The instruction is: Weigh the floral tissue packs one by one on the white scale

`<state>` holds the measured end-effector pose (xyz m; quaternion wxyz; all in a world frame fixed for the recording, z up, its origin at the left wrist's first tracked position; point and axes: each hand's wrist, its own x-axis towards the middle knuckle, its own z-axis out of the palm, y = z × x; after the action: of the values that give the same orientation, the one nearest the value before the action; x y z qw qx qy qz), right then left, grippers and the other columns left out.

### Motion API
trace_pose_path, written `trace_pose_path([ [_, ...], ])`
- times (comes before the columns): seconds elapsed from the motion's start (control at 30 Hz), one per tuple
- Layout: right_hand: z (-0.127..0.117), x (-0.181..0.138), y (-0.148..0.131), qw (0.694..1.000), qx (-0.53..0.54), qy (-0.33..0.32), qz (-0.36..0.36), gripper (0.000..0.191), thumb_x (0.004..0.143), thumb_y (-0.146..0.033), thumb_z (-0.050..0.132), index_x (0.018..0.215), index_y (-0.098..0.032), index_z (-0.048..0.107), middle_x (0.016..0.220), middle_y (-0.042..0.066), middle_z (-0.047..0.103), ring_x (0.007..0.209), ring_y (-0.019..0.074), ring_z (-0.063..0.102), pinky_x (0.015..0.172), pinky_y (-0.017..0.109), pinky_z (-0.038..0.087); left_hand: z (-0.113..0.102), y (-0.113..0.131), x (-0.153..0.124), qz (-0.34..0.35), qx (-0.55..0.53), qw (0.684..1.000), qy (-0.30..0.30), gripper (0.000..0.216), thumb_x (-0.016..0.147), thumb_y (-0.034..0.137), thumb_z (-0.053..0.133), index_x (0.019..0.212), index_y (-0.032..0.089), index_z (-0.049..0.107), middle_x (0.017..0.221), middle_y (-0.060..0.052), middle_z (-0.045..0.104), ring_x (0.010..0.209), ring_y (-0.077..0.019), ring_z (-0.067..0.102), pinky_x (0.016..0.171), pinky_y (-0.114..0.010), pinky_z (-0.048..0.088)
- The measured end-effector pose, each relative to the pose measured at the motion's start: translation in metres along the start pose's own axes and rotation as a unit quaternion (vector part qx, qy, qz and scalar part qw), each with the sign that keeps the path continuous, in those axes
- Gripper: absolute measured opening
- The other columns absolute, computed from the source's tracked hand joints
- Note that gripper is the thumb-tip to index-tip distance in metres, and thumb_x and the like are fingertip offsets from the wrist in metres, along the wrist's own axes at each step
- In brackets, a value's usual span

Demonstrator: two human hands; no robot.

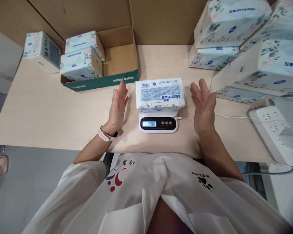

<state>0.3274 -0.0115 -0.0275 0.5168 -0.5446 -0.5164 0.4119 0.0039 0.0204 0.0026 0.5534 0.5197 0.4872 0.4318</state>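
Note:
A pack of tissues (160, 94) printed "Manhua" rests on a white digital scale (158, 130) whose lit display reads 100.0. To the left of the pack, my left hand (118, 105) is held open on edge, apart from it, with a watch on the wrist. My right hand (204, 107) is open on the other side, palm turned inward and fingers spread, also not touching the pack. Neither hand holds anything. The pack covers the scale's weighing plate.
A green-sided cardboard box (101, 81) holds two tissue packs; another tissue pack (42, 52) stands left of it. Several packs (231, 26) are stacked at the right. A white cable (231, 117) runs from the scale rightward, near a power strip (274, 122). A cardboard wall (161, 22) closes the back.

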Motion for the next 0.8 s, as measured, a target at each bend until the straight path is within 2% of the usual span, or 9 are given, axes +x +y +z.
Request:
trace_pose_path([
  [0.2,0.007,-0.001,-0.007,1.0,0.006,0.016,0.02,0.081,0.1,-0.086,0.018,0.167,-0.046,0.039,0.174,-0.004,0.05,0.171,0.0263,0.035,0.145,0.059,0.02,0.001,0.0,0.002,0.009,0.004,1.0,-0.01,0.102,0.093,0.098,0.024,0.174,0.038,0.027,0.188,0.004,0.01,0.176,-0.0237,0.005,0.144,-0.047,0.019],
  [0.4,0.009,-0.005,-0.017,1.0,0.001,0.006,0.02,0.086,0.097,-0.089,0.011,0.168,-0.047,0.036,0.174,-0.004,0.05,0.169,0.028,0.038,0.144,0.058,0.023,0.001,0.001,0.001,0.009,0.001,1.0,-0.01,0.105,0.093,0.098,0.023,0.176,0.033,0.025,0.188,0.001,0.009,0.176,-0.0263,0.003,0.144,-0.048,0.018],
  [0.57,0.008,-0.003,-0.02,1.0,-0.009,-0.004,0.024,0.092,0.094,-0.092,0.006,0.17,-0.048,0.032,0.175,-0.004,0.049,0.169,0.0285,0.04,0.143,0.06,0.025,0.002,0.001,0.001,0.012,0.007,1.0,-0.003,0.098,0.094,0.097,0.022,0.173,0.04,0.03,0.188,0.006,0.013,0.176,-0.0263,0.005,0.144,-0.048,0.018],
  [0.8,0.012,-0.005,-0.021,0.999,-0.005,-0.015,0.03,0.095,0.092,-0.094,0.01,0.169,-0.045,0.035,0.169,-0.001,0.057,0.165,0.0314,0.045,0.141,0.064,0.029,0.002,0.005,-0.001,0.014,0.005,1.0,-0.012,0.095,0.094,0.097,0.023,0.172,0.044,0.034,0.187,0.009,0.017,0.176,-0.0265,0.006,0.144,-0.05,0.018],
])
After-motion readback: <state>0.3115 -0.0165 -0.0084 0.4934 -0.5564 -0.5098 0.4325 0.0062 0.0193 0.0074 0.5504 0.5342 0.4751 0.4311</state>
